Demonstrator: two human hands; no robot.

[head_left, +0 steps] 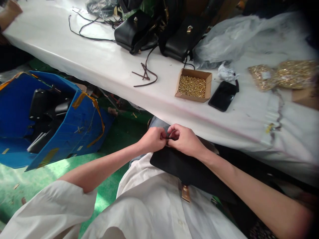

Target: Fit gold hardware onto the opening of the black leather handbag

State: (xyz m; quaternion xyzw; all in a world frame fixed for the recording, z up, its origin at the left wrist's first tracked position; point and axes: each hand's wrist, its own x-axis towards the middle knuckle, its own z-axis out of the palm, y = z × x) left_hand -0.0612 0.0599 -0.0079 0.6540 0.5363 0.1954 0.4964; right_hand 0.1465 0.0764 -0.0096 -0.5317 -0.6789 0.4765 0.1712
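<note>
My left hand (155,138) and my right hand (186,140) meet over my lap, just in front of the table edge. Fingers of both are pinched together on a short, thin dark cord (170,138) that runs between them; its ends are hidden by the fingers. Beneath my hands lies a black leather bag piece (184,164), flat across my lap. A gold-coloured metal clasp (185,193) hangs at its near edge, against my white shirt.
On the white table (99,63) stand a carton of small gold fittings (192,85), a phone (222,96), black bags (179,39), loose cords (147,74), clear plastic (231,39) and bagged gold parts (296,74). A blue bin (82,132) holds black bags. Another person's arm (10,15) shows top left.
</note>
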